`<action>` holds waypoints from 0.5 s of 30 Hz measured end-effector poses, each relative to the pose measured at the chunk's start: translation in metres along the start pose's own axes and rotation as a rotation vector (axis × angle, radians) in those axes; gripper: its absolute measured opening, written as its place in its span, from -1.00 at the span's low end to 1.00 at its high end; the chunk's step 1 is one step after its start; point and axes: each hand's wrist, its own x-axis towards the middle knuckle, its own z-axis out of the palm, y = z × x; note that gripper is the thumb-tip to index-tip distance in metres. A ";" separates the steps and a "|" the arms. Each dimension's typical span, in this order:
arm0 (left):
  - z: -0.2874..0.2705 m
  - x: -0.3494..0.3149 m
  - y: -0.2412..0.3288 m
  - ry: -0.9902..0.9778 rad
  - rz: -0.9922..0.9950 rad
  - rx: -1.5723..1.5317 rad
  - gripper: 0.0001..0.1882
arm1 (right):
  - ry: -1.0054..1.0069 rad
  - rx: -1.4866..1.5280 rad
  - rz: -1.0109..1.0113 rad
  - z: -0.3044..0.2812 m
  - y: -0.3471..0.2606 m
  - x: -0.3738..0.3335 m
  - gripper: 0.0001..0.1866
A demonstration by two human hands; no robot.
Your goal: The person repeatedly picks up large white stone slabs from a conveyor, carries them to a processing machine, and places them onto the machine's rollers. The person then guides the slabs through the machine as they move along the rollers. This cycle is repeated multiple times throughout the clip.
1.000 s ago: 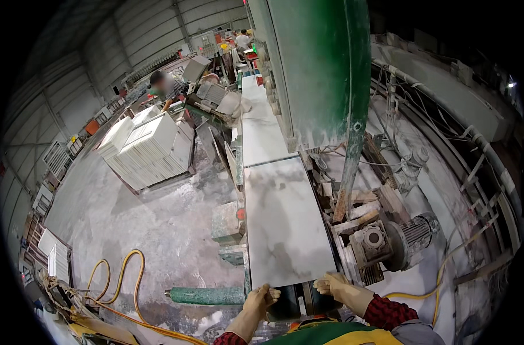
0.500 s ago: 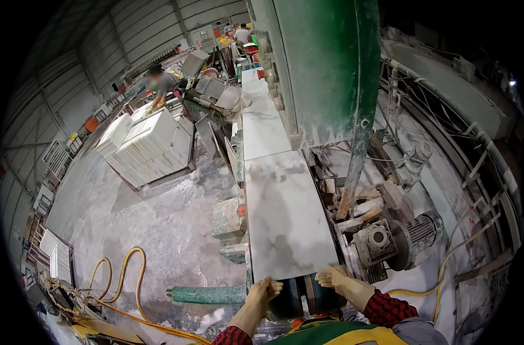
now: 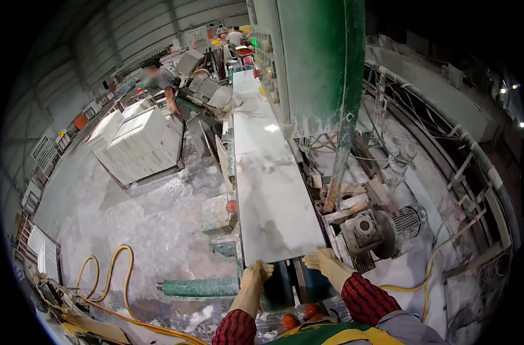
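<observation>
The left hand (image 3: 255, 273) and right hand (image 3: 325, 263) are half curled at the near corners of a smooth, grey-clouded white stone slab (image 3: 278, 213); whether they clamp it I cannot tell. The rectangular slab lies along a conveyor, its dark belt (image 3: 278, 289) showing at six o'clock. Around the slab, a dusty green metal cabinet (image 3: 313, 69) stands at one o'clock, a finned electric motor (image 3: 407, 222) at three, stacked pale slabs (image 3: 140, 148) at ten.

Factory hall (image 3: 92, 60), dusty floor (image 3: 170, 230), stacked pale slabs (image 3: 138, 146), green machine cabinet (image 3: 316, 63), electric motor (image 3: 407, 222)
</observation>
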 end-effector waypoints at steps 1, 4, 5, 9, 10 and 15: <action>0.006 -0.007 0.003 0.021 0.044 -0.024 -0.53 | 0.023 -0.093 -0.049 0.015 -0.007 -0.003 -0.45; 0.010 -0.044 0.000 -0.142 0.011 0.003 -0.50 | 0.177 -0.292 0.116 0.041 -0.015 -0.014 -0.41; 0.006 -0.060 -0.006 -0.226 -0.015 0.018 -0.50 | 0.195 -0.360 0.175 0.045 -0.010 -0.019 -0.40; -0.055 -0.143 -0.082 -0.066 -0.256 0.103 -0.45 | -0.088 -0.510 0.386 0.091 0.035 -0.076 -0.37; -0.049 -0.179 -0.074 0.005 -0.264 0.209 -0.47 | -0.112 -0.536 0.422 0.083 0.052 -0.081 -0.37; -0.108 -0.319 -0.179 0.430 -0.391 -0.027 -0.49 | -0.364 -0.598 0.594 0.089 0.105 -0.107 -0.36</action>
